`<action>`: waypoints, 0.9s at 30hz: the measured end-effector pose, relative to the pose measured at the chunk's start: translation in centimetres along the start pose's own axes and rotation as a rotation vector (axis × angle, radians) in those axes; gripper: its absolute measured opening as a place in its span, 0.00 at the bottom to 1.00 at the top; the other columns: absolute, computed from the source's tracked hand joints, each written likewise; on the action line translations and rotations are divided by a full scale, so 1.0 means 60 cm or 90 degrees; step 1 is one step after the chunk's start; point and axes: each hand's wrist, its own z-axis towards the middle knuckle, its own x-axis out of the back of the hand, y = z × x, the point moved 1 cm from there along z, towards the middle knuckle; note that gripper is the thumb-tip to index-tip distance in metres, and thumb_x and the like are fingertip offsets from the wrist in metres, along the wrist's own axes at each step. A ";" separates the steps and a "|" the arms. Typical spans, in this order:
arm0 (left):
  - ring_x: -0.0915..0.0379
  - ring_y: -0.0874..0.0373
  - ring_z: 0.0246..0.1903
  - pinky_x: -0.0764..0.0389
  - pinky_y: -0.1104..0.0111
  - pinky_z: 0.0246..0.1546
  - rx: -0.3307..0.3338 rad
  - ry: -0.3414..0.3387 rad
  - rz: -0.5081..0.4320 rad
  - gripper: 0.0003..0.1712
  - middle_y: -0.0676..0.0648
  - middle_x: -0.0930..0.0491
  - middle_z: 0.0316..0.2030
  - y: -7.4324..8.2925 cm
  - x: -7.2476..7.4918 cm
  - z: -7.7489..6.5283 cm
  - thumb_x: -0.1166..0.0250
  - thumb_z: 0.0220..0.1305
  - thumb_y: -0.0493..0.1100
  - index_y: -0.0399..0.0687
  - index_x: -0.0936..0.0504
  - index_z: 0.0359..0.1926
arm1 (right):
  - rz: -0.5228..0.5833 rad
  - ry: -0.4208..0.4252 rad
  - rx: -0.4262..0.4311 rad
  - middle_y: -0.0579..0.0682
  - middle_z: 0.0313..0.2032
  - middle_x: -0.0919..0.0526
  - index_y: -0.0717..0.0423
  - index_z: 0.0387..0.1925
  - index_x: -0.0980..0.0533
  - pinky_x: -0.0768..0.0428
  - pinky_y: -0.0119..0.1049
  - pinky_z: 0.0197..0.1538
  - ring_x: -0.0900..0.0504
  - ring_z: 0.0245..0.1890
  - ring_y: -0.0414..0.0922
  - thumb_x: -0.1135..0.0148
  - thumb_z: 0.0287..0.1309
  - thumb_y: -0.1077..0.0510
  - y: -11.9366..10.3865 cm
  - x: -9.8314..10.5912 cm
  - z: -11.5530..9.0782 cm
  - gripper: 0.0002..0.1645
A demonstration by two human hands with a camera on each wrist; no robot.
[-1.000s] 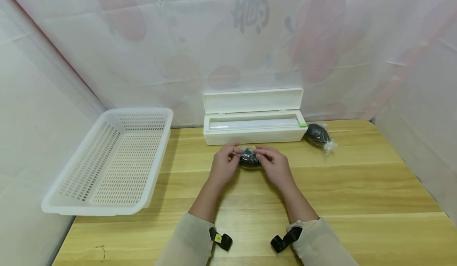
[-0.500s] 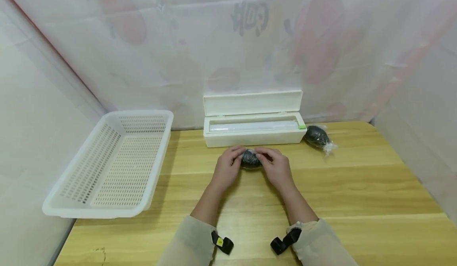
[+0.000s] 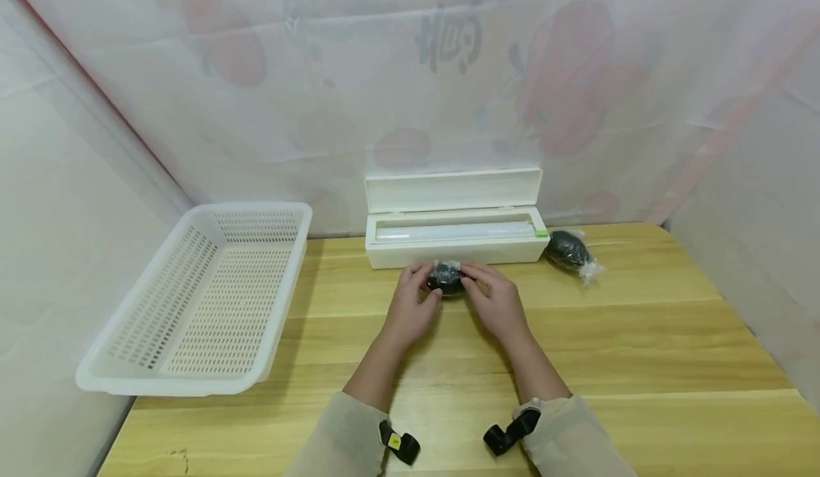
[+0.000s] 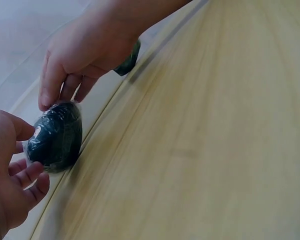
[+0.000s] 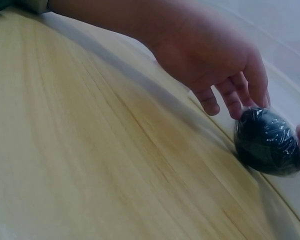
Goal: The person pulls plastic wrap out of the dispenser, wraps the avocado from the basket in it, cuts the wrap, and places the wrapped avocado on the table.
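Note:
A dark green, egg-shaped fruit (image 3: 446, 278), avocado-like and wrapped in clear cling film, is between my hands at the middle of the table. My left hand (image 3: 411, 307) holds its left end, thumb on the near side and fingers behind. My right hand (image 3: 495, 302) pinches the right end with thumb and fingertips. In the left wrist view the wrapped fruit (image 4: 57, 137) shows shiny, creased film, with the right hand (image 4: 87, 55) reaching its far end. The right wrist view shows the same fruit (image 5: 267, 142) close over the table.
Just behind the hands stands a white cling film box (image 3: 458, 254), lid up, with a film roll (image 3: 455, 232) inside. A second wrapped fruit (image 3: 569, 249) lies at its right end. A white perforated basket (image 3: 272, 338) stands at the left.
The left thumb has moved from the top of the fruit down to its near side, and the fruit has turned a little. The right hand keeps nearly the same place.

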 end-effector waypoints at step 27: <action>0.44 0.44 0.71 0.37 0.45 0.67 0.007 -0.016 0.012 0.38 0.47 0.39 0.72 0.000 -0.001 0.002 0.37 0.64 0.41 0.52 0.38 0.74 | -0.008 -0.019 -0.026 0.54 0.64 0.25 0.56 0.60 0.23 0.32 0.52 0.68 0.29 0.66 0.55 0.35 0.60 0.64 0.013 0.003 -0.003 0.25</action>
